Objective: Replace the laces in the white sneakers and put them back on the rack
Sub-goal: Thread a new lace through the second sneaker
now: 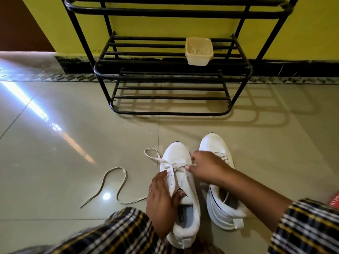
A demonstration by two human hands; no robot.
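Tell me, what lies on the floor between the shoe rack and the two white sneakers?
Nothing: in the head view only bare tile floor and shadow separate the rack from the sneakers.

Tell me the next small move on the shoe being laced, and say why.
Probably pull the lace end through with the right hand, which pinches it at the eyelets. The left hand already steadies the left sneaker by its collar, only the front eyelets look crossed, and slack loops out on the floor beside the toe.
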